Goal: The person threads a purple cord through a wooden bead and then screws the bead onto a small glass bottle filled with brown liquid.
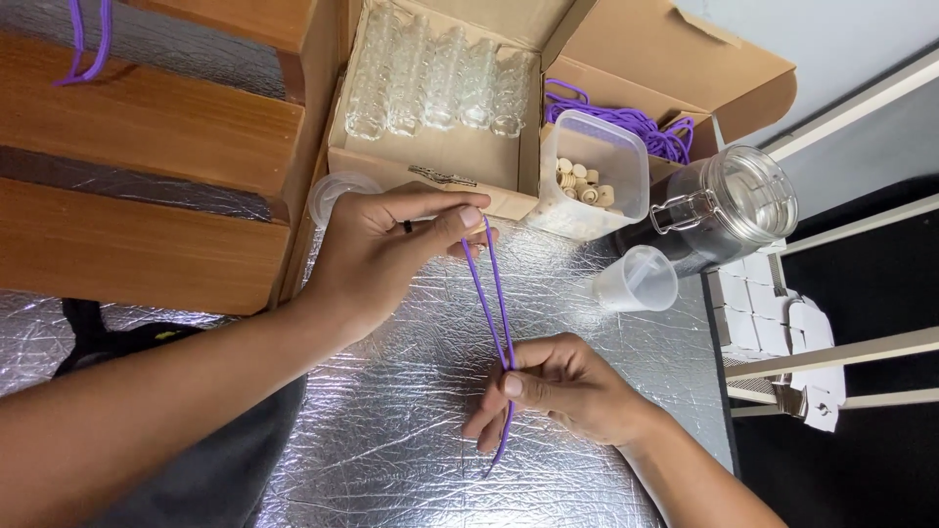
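Both hands are on the purple cord right now. It's doubled into a long narrow loop and stretched taut over the foil-covered surface. The left hand has the far end pinched between thumb and forefinger, fingers clenched on it. The right hand pinches the near end the same way, with a short tail poking out below the fingers.

My take on doing this bit well: keep both strands even and the tension steady so the two lines stay side by side and don't twist over each other. I'd keep the pinch right at the tips; if the right-hand grip slips, the tail probably goes uneven.

Close by there's a small clear cup, a tub of wooden beads, a clip-top jar and a box of little glass bottles, with more purple cord behind. I'd keep elbows off that cup, it looks easy to knock.
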